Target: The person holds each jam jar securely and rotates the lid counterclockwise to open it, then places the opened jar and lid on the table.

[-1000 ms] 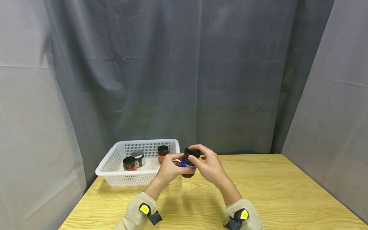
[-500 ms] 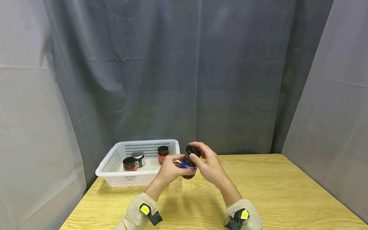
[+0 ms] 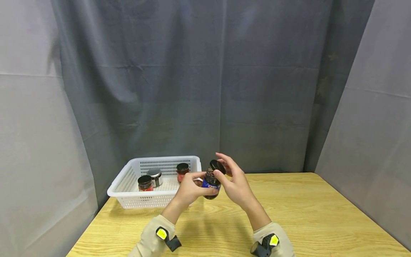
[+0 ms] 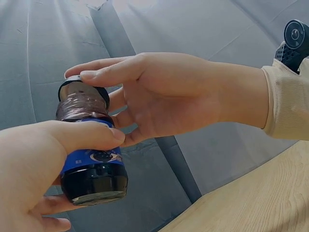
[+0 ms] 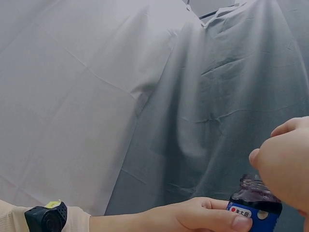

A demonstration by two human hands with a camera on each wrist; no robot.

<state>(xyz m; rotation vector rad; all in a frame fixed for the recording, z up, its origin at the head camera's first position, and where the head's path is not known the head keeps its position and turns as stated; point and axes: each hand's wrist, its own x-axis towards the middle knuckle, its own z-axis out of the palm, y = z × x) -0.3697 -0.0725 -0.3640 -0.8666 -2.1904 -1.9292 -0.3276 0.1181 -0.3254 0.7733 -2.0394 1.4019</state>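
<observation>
A glass jar (image 3: pixel 209 180) with a blue label and dark contents stands over the table, tilted slightly, in my left hand (image 3: pixel 188 188). The left thumb lies across the label and the other fingers go behind the jar. Above the jar's neck, the black lid (image 3: pixel 218 166) is tipped up at an angle, its pale inside showing in the left wrist view. My right hand (image 3: pixel 237 185) pinches this lid between thumb and fingers. The right wrist view shows the bare glass neck (image 5: pixel 253 182); there the lid is hidden behind the right hand.
A white perforated plastic basket (image 3: pixel 154 194) stands at the left. In it are two black-lidded jars with red contents or labels, a near one (image 3: pixel 145 183) and a far one (image 3: pixel 182 172), plus a silver-lidded jar (image 3: pixel 155 177). Grey curtains (image 3: pixel 179 89) enclose the wooden table (image 3: pixel 289 210).
The lid has gone from sitting on the jar's mouth to tipped up off it. My right hand has risen slightly and its fingers have spread; the left hand stays in place.
</observation>
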